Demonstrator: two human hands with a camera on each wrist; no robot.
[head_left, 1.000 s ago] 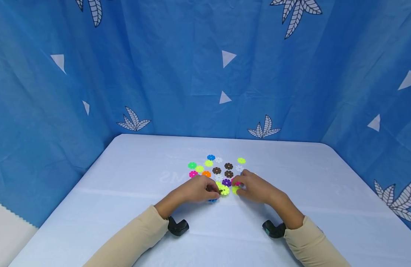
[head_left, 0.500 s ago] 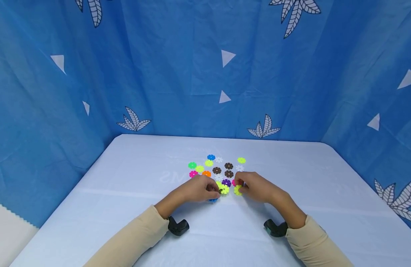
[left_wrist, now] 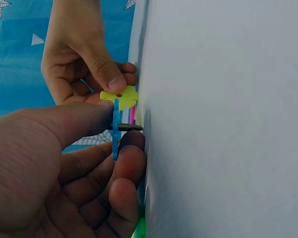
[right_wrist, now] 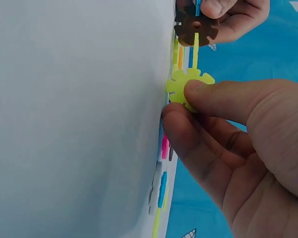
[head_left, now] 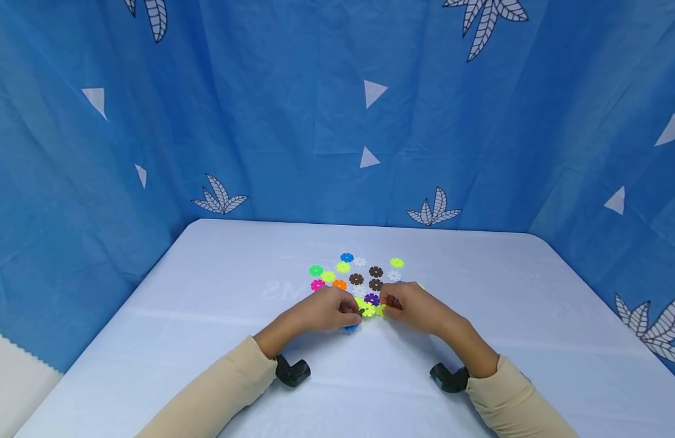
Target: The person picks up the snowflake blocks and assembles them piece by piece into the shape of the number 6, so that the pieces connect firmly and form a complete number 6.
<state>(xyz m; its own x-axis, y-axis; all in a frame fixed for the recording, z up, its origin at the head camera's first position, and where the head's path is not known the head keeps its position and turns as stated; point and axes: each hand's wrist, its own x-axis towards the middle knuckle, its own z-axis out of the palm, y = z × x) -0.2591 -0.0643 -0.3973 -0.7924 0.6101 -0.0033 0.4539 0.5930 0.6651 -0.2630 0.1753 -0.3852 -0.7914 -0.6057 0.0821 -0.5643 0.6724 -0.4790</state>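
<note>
Pinching a blue disc (left_wrist: 115,136), the left hand (head_left: 327,309) is steadying while the right hand (head_left: 418,307), gripping a yellow disc (right_wrist: 178,83), is apparently attaching it, midway between side edges of the counter (head_left: 370,383); pushing next is probably needing alignment.

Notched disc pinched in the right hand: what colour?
Yellow-green; the disc shows best in the right wrist view.

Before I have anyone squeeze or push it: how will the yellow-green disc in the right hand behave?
Likely stiff: the yellow-green disc looks flat, with no obvious bend, though the right hand pinches it. Probably light, since it appears to be thin plastic. Laid flat, it should slide rather than roll; on edge, its notched outline might catch.
</note>
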